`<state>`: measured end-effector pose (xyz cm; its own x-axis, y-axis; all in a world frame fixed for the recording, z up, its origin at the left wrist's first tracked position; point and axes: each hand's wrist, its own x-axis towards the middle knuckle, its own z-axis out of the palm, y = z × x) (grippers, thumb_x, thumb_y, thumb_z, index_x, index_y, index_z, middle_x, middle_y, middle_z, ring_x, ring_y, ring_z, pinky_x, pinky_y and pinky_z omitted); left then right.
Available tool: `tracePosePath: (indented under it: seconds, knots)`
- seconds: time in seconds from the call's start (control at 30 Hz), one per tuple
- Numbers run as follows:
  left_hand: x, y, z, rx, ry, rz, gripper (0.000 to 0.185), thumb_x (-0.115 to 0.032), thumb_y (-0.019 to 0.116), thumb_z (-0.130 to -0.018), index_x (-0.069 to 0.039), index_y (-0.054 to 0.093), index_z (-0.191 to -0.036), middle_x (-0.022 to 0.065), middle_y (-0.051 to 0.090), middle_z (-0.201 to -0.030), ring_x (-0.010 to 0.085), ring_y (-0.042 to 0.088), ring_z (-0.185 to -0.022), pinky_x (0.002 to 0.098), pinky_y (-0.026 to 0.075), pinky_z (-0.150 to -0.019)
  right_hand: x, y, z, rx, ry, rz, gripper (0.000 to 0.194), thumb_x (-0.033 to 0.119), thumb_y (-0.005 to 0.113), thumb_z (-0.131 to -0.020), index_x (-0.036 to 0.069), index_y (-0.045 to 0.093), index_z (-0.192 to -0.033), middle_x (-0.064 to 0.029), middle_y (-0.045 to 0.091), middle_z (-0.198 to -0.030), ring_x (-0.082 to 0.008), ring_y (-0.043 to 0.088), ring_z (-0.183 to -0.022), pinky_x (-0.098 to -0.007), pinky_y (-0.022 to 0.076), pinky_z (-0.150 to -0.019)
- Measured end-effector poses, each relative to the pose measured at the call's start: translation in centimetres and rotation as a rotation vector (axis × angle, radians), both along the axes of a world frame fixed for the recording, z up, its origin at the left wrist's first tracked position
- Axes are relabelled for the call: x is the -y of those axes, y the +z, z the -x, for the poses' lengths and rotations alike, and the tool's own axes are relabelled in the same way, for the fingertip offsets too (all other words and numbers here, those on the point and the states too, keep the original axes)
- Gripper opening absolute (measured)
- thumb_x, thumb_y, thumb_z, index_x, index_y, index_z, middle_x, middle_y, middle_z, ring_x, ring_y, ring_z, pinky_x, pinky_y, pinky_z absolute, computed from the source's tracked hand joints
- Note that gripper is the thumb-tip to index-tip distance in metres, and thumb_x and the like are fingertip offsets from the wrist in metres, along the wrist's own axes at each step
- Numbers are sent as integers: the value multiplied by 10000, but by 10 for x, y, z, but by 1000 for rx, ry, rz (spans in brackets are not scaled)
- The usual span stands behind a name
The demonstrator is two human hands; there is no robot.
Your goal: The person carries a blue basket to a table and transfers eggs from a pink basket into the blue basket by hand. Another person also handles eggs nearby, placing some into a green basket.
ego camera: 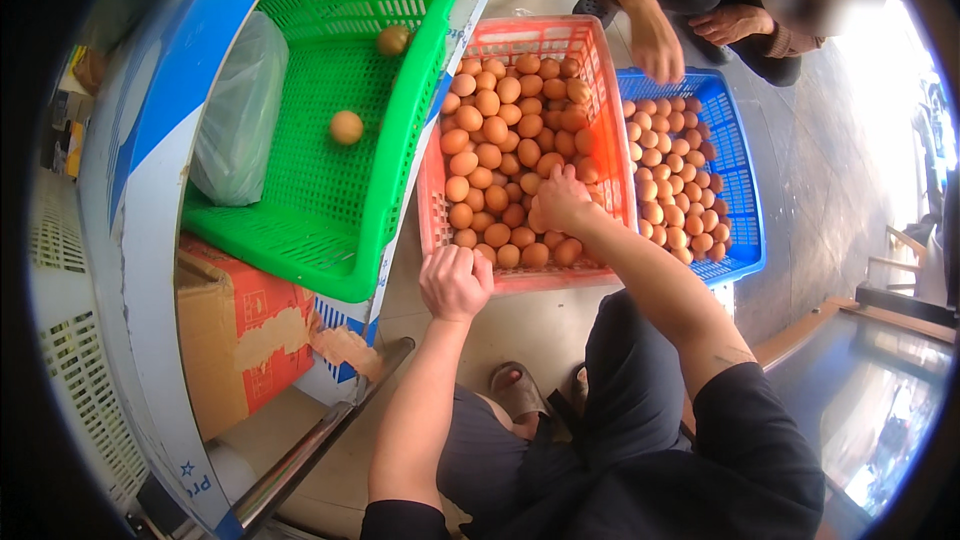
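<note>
Brown eggs (495, 130) fill a red plastic basket (525, 283) in front of me. My right hand (559, 199) reaches among the eggs at the basket's near right part, its fingertips on an egg; whether it grips one is hidden. Over the basket's near left corner lies my left hand (456, 281), fingers curled in, and what is under them cannot be seen. To the left, a green plastic basket (367, 240) holds a loose egg (346, 127), another at its far side and a filled clear plastic bag (244, 116).
A blue basket (754, 217) with more brown eggs stands right of the red one. Another person's hand (656, 37) hangs over its far edge. A cardboard box (247, 330) is below the green basket, a metal bar (322, 435) at lower left, a glass-topped table (855, 390) at right.
</note>
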<state>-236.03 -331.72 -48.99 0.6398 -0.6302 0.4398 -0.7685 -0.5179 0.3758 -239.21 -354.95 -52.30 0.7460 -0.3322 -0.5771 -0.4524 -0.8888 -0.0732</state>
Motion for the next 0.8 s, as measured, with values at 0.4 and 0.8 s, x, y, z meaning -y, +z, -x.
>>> tracePosePath:
  seconds: [0.4, 0.8]
  knots:
    - [0, 1, 0, -14, -2, 7, 225, -116, 635, -832, -83, 522, -641, 106, 559, -671, 328, 592, -665, 457, 463, -626, 18, 40, 70, 741, -722, -2687, 726, 525, 791, -848, 68, 549, -1358, -211, 541, -1400, -364, 577, -1231, -408, 568, -858]
    - [3, 4, -1, 36, -17, -25, 263, -119, 602, -893, -64, 517, -650, 122, 583, -685, 344, 602, -677, 464, 474, -647, 9, 73, 146, 753, -979, -2629, 677, 523, 673, -900, -10, 571, -1306, -271, 465, -1465, -419, 562, -1233, -395, 628, -730]
